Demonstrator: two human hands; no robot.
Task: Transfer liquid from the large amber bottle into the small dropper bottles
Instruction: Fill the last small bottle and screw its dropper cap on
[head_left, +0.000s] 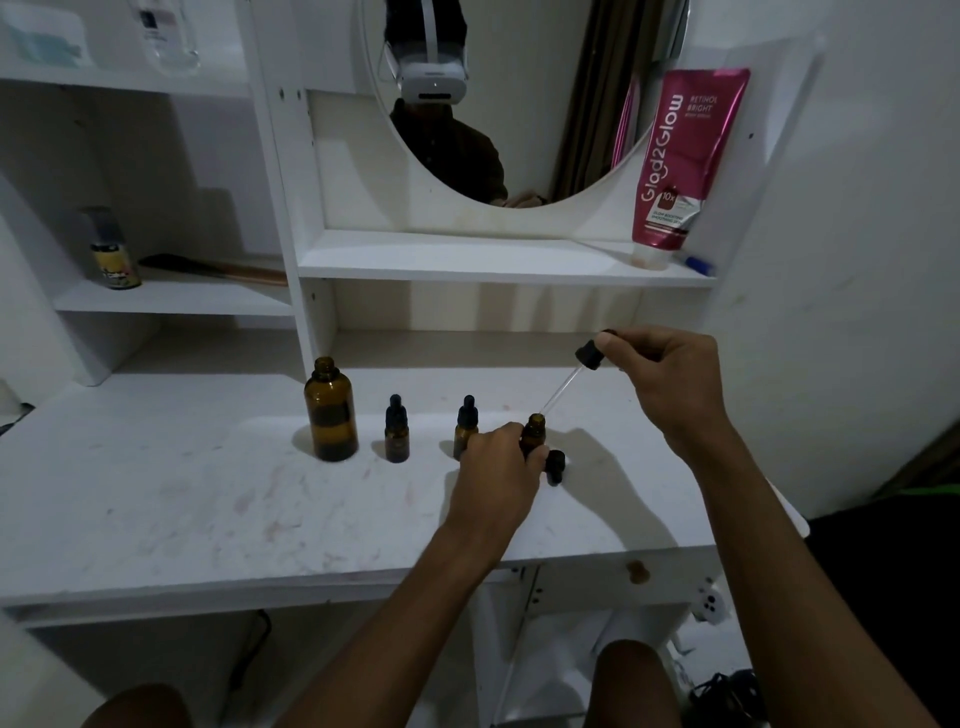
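Note:
The large amber bottle (331, 410) stands uncapped on the white table (208, 499). To its right stand two small capped dropper bottles (397, 430) (465, 426). My left hand (501, 460) grips a third small bottle (534, 431), which is uncapped. My right hand (660, 384) pinches the black bulb of a long glass dropper (566, 382), tilted so its tip sits at that bottle's mouth. A small black dropper cap (556, 466) lies on the table just right of my left hand.
White shelving rises behind the table, with a round mirror (519, 104). A pink tube (680, 161) leans on the upper right shelf. A small spray can (111, 249) and a brush (208, 267) sit on the left shelf.

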